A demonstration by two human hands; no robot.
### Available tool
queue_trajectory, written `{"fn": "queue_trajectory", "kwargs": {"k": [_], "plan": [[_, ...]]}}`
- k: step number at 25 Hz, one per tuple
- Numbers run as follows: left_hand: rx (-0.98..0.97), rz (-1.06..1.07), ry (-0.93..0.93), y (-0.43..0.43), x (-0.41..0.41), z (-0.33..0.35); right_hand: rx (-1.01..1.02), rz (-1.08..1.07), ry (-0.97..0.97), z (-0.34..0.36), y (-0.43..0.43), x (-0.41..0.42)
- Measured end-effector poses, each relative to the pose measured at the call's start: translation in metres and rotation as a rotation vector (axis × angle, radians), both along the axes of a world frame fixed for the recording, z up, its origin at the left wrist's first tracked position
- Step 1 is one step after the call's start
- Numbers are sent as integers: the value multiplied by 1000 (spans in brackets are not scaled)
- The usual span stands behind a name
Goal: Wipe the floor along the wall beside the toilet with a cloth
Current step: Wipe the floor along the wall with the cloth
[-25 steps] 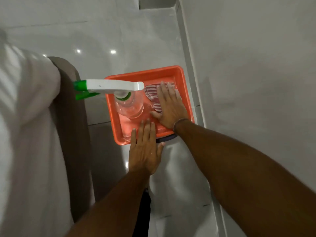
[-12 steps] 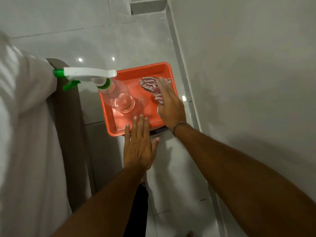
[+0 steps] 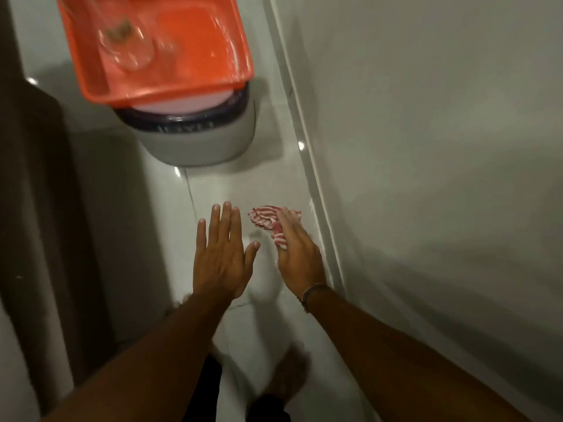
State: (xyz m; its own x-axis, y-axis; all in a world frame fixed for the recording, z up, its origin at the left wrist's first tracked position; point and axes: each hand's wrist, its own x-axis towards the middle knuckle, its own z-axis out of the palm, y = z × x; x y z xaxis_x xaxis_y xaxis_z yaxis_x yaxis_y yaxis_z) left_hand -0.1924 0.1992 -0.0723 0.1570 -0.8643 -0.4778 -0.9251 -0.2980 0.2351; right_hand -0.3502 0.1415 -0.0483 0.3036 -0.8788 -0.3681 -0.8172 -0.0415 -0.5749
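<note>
The wall [image 3: 426, 147] takes up the right of the view, meeting the glossy tiled floor [image 3: 237, 184] at a pale skirting strip [image 3: 316, 202]. A dark panel [image 3: 36, 208] runs down the left side. At the top, a grey bin [image 3: 198, 144] stands on the floor with an orange tray [image 3: 231, 56] resting across its lid; a clear bottle [image 3: 128, 47] sits in the tray, blurred. Both forearms reach forward over the floor. The left hand [image 3: 221, 254] is flat, palm down, fingers straight and together, holding nothing. The right hand [image 3: 300, 254] lies just beside the skirting, fingers laid over a red-and-white striped cloth [image 3: 266, 220], which bunches out ahead of the fingertips, close to the floor along the wall. Whether the cloth touches the tiles cannot be told.
</note>
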Motion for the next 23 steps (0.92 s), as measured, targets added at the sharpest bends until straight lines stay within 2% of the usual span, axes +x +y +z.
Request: {"fn": "queue_trajectory", "kwargs": {"k": [3,8,12,14,17,20,23], "plan": [[-26,-50,9,19,-14,-60,23,78,67,-69,0,-21],[-85,-24,18,7,-14,-196,-114,122,190,-201,-38,-23],[-196,-35,-20,16,-8,-265,-219,196,332,-263,-43,-20],[-312,-47,-59,25,-6,-280,-314,164,335,-278,-48,-17],[-374,-47,-65,26,-5,-290,-395,110,317,-292,-85,-7],[-388,-47,-73,25,-5,-290,-415,37,353,-295,-123,-2],[-379,-44,-90,25,-4,-292,-377,-19,348,-291,-124,-8]]}}
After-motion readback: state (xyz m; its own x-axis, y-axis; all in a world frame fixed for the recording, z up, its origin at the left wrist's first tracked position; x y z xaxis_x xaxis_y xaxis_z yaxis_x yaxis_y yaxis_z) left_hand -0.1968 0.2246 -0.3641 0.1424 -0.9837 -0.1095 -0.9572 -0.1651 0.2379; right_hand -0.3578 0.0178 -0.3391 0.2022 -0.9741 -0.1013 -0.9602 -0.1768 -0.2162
